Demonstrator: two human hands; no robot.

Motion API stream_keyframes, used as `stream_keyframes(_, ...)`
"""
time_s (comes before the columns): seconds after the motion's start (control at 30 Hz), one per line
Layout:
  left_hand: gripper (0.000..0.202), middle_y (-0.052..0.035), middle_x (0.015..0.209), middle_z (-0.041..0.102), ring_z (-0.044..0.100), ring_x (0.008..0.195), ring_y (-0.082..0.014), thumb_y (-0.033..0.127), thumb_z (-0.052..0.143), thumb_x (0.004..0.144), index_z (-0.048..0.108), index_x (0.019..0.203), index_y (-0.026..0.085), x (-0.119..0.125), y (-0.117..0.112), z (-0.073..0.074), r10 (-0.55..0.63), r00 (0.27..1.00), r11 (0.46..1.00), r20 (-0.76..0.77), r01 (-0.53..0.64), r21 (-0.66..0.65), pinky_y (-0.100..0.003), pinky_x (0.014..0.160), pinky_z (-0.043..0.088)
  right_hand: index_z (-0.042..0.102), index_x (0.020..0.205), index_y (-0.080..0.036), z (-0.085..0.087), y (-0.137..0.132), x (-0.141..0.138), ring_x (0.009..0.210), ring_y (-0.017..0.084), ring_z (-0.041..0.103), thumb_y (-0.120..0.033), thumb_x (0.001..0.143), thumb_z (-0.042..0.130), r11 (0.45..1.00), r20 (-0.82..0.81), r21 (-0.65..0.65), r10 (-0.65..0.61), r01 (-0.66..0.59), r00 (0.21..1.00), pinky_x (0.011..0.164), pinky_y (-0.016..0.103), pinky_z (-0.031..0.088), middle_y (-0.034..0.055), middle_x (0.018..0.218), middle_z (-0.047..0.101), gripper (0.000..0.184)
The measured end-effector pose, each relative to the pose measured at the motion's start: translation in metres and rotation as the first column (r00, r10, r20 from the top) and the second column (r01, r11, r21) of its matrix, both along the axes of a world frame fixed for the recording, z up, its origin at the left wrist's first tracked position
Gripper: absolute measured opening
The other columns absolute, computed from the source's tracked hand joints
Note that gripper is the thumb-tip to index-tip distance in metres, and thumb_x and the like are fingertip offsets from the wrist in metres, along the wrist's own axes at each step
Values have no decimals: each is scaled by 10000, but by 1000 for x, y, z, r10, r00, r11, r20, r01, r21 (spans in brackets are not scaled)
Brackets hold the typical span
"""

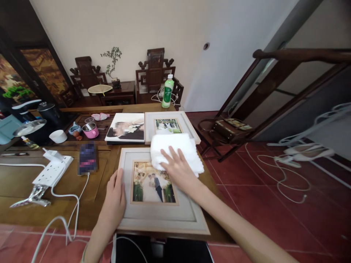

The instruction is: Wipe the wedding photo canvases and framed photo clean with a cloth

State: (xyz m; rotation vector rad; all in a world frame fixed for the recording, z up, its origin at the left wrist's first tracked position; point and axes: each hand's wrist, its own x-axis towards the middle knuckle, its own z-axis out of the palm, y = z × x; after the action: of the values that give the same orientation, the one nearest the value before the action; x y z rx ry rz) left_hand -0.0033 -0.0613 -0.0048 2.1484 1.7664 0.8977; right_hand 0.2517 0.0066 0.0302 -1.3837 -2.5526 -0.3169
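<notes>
A light wood picture frame [164, 226] with a wedding photo [153, 182] lies face up at the table's front edge. My left hand [113, 195] is closed along its left edge, fingers together. At the upper right corner my right hand [177, 164] grips a folded white towel [171, 140] from above, its fingers slightly spread over the cloth. The towel hides that corner and overlaps a second frame [189, 126] behind. Left of that second frame lies a photo panel [134, 126] showing people in formal clothes.
On the wooden table [106, 160] are a blurred-out phone [87, 157], a white power strip [53, 171] with cables, a pink cup [91, 130] and a white cup [58, 136]. A green bottle [168, 91] stands at the back. A dark wooden chair [274, 84] is on the right.
</notes>
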Motion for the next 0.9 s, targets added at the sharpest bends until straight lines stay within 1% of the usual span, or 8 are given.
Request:
stream_keyframes(0.1, 518, -181, 1495, 222, 203, 1408, -311, 111, 308, 927, 290, 1442, 165, 0, 0, 1, -37, 999, 999, -40, 38, 33, -555, 1112, 251, 705, 961, -169, -4, -30, -5, 1313, 426, 347, -45, 761, 590, 997, 8, -43, 57, -57, 998, 1043, 662, 264, 182, 1381, 487, 262)
stream_keyframes(0.17, 539, -153, 1534, 164, 129, 1435, -301, 64, 298, 909, 304, 1435, 184, -1, 2, 4, -109, 992, 993, -56, 111, 33, -559, 1126, 219, 710, 951, -191, -5, -57, -4, 1315, 410, 353, -68, 769, 590, 991, -24, -84, 99, -100, 995, 1046, 655, 266, 165, 1369, 504, 251)
stream_keyframes(0.3, 562, -101, 1568, 132, 70, 1453, -263, -5, 289, 861, 397, 1377, 188, -4, 11, 14, -262, 964, 965, -48, 263, 2, -536, 1153, 167, 700, 909, -243, -1, -108, 8, 1330, 338, 360, -77, 738, 569, 973, -131, -131, 175, -192, 976, 1083, 589, 273, 82, 1367, 528, 272)
stream_keyframes(0.4, 561, -95, 1569, 148, 66, 1455, -247, -22, 301, 828, 453, 1334, 163, -5, 15, 19, -292, 956, 956, -32, 290, -50, -515, 1162, 162, 676, 848, -265, 6, -133, 18, 1304, 274, 417, -68, 686, 533, 958, -224, -100, 243, -270, 944, 1097, 500, 313, 17, 1344, 557, 292)
stream_keyframes(0.47, 557, -102, 1568, 154, 55, 1456, -244, -21, 304, 822, 462, 1328, 147, -6, 16, 20, -293, 956, 954, -33, 290, -71, -512, 1165, 157, 664, 863, -267, 10, -139, 22, 1298, 236, 430, -59, 649, 496, 946, -254, -114, 267, -303, 929, 1093, 459, 338, 2, 1355, 547, 342)
stream_keyframes(0.6, 572, -105, 1565, 165, 38, 1457, -245, -17, 311, 814, 448, 1346, 143, -7, 13, 20, -306, 952, 949, -13, 304, -88, -519, 1167, 139, 672, 865, -218, 5, -121, 25, 1332, 255, 378, -29, 585, 451, 975, -309, -93, 163, -200, 937, 1089, 514, 326, 58, 1382, 514, 403)
stream_keyframes(0.77, 601, -80, 1531, 276, 122, 1450, -221, -9, 331, 799, 446, 1353, 195, -8, 14, 23, -355, 934, 929, 41, 357, -93, -494, 1173, 165, 675, 934, -143, -6, -57, 29, 1296, 322, 419, 6, 624, 474, 999, -278, 4, 38, -38, 960, 1072, 546, 333, 169, 1342, 534, 398)
stream_keyframes(0.9, 596, -111, 1518, 299, 172, 1438, -230, 24, 353, 822, 388, 1398, 174, -7, 19, 17, -337, 941, 939, 6, 337, -65, -498, 1171, 176, 644, 1062, -126, -1, -14, 22, 1308, 326, 401, 33, 662, 482, 999, -203, -26, -35, 31, 979, 1067, 550, 329, 180, 1342, 531, 460)
